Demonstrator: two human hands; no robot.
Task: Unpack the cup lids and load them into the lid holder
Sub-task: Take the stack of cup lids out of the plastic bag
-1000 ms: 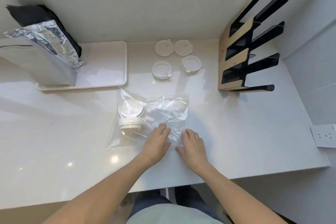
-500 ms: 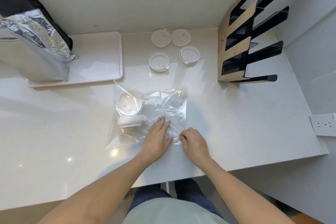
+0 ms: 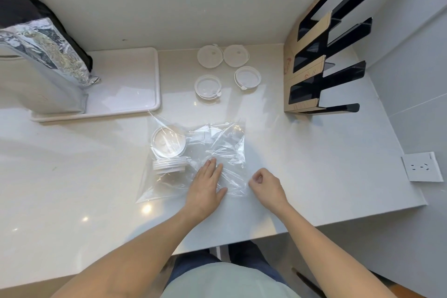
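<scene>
A clear plastic bag (image 3: pixel 217 143) lies flat on the white counter, with a stack of white cup lids (image 3: pixel 169 150) inside its left part. My left hand (image 3: pixel 205 189) rests flat on the bag, fingers together, just right of the stack. My right hand (image 3: pixel 266 186) is curled at the bag's right near corner, fingertips pinched on the plastic edge. Several loose lids (image 3: pixel 227 71) lie farther back on the counter. The black and cardboard lid holder (image 3: pixel 314 55) stands at the back right, its slots showing no lids.
A white tray (image 3: pixel 125 84) at the back left carries a foil-lined bag (image 3: pixel 43 55). The counter's front edge runs just behind my wrists. A wall socket (image 3: pixel 422 167) sits at the right, beyond the counter's right edge. Walls close off the back and right.
My right hand has curled from flat into a pinch and shifted right to the bag's corner. My left hand stays pressed on the bag. The view has tilted slightly.
</scene>
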